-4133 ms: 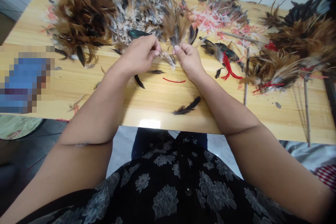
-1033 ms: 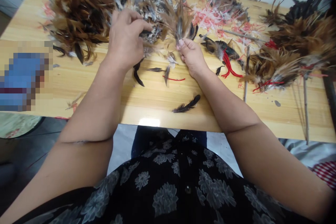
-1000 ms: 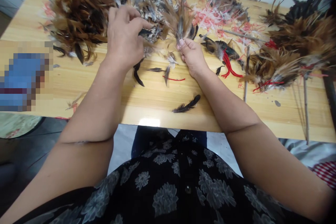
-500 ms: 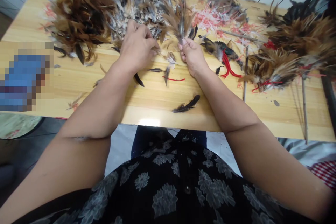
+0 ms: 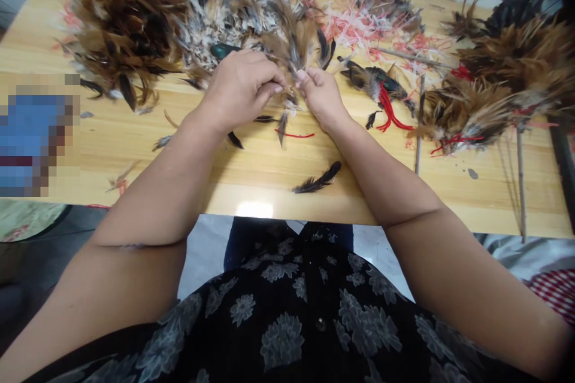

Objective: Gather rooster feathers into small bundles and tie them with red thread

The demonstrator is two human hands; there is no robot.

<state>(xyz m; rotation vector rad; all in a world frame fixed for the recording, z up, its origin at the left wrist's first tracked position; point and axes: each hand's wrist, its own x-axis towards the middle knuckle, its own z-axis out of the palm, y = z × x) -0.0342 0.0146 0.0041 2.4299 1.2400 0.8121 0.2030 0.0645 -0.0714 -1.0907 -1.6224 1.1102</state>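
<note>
Head view, as I watch from my remote station. The left hand (image 5: 240,90) and right hand (image 5: 321,96) sit close together above the middle of the desk (image 5: 135,143), forearms angled inward so that the fingertips nearly meet. The right hand is curled, its thumb and forefinger pinched on the base of a small brown-grey feather tuft (image 5: 294,57), which stands up against the speckled feather heap (image 5: 224,12); so narrow a pinch seems suited to keeping thin quills gathered. The left hand is also curled, fingers drawn in toward the tuft, but its fingers hide whatever lies there, and I cannot tell whether it has hold of anything. A dark green feather (image 5: 222,51) lies just beyond its knuckles. Nearer the desk edge lie a loose grey feather (image 5: 281,128), a short red thread (image 5: 294,134) and a black feather (image 5: 317,178). The brown feather heap (image 5: 126,30) lies to the left, the pink strands (image 5: 354,27) lie beyond the hands, and the red-tied feather bunches (image 5: 462,125) and a thin stick (image 5: 418,125) lie to the right. These groups appear to be kept apart by kind, all within easy reach.
</note>
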